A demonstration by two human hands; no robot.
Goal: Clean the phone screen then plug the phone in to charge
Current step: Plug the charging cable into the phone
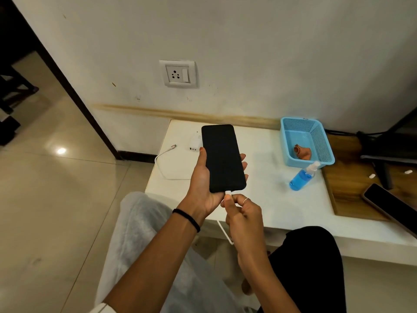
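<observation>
head view, centre of the frame: the phone (222,158) is up off the white table (266,199), screen dark and facing you, lying in your left hand (203,184), whose fingers wrap its edges from behind. your right hand (240,213) pinches the white plug (228,193) between thumb and forefinger, right at the phone's bottom edge. the cable (168,163) drops below that hand, and its other end lies loose on the table to the left, not joined to the white charger (194,144) beside it.

to do this step well, i'd say keep the plug in line with the phone's long side, brace the phone firmly in your palm, and push straight in without rocking. after that the loose end likely needs to go into the charger, and the charger into the wall socket (178,74) above.

right of the phone stand a blue spray bottle (302,177) and, behind it, a blue basket (305,141) holding a small orange-brown thing i can't identify.

whether the plug is fully seated is hard to tell; your fingertips cover the joint. the charger is partly hidden behind the phone. a second dark phone (392,206) is cut off at the right edge. whether the screen is clean can't be judged from here.
</observation>
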